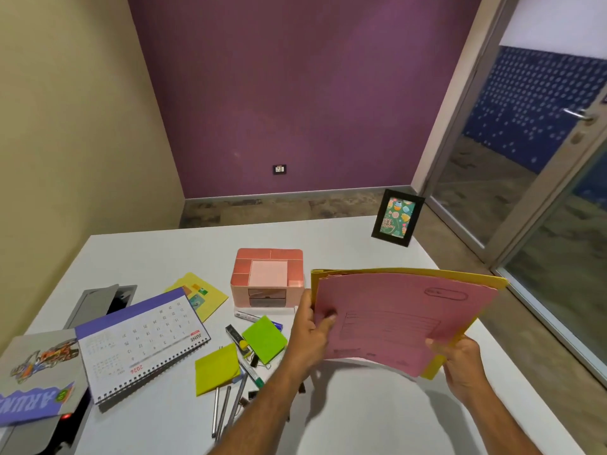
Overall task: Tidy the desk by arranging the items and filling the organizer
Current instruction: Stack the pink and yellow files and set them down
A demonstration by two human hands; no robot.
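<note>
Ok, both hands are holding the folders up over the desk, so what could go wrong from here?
The pink folder and yellow folder are pinched only at their edges by the left hand and right hand, so loose sheets might slide out. Setting them down leftward could sweep the green sticky notes and pens.

"JUNE" + "2026" on desk calendar (141, 343); "Birthday" on framed card (396, 217); "ARUN" on purple booklet (36, 402).

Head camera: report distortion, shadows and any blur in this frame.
Head view: wide-angle bending curves the door frame and the table edges; the folders in the left hand and right hand cast a soft shadow below; the forearms look slightly motion-blurred; the calendar print stays readable.
</note>
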